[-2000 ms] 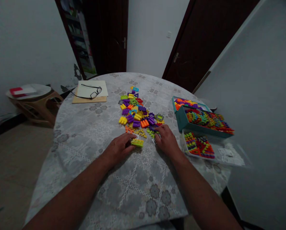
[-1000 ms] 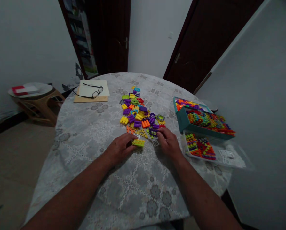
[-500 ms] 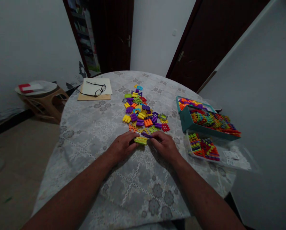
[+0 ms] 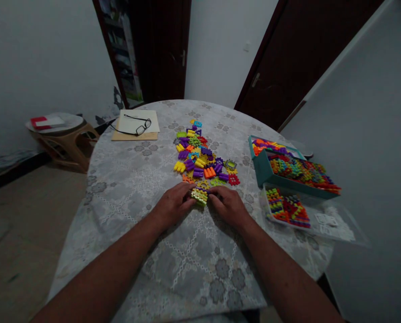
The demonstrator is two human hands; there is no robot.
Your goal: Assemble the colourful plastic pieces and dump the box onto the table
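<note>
Yellow-green block (image 4: 199, 197) in the grip of the left hand (image 4: 172, 205), thumb and fingers pinching its end, meets a purple piece (image 4: 203, 190) pinched by the right hand (image 4: 230, 204), just above a cloth-covered table (image 4: 119, 179). The two pieces, apart half a second earlier, now touch or nearly touch, the purple one along the block's far edge; the block has also been tipped, showing more of its ridged face. That puts both hands at work on one spot, though whether the pieces are joined cannot be told. Just beyond lies a loose pile (image 4: 198, 172) of bright plastic pieces; to the right sit a teal box (image 4: 263, 171) and a clear box (image 4: 271, 217), both filled with more. Fingers cover the ends of the held pieces, and dim light blurs their teeth. Pieces deeper in the pile are partly hidden, while both forearms are cut off by the lower edge of the view.
</note>
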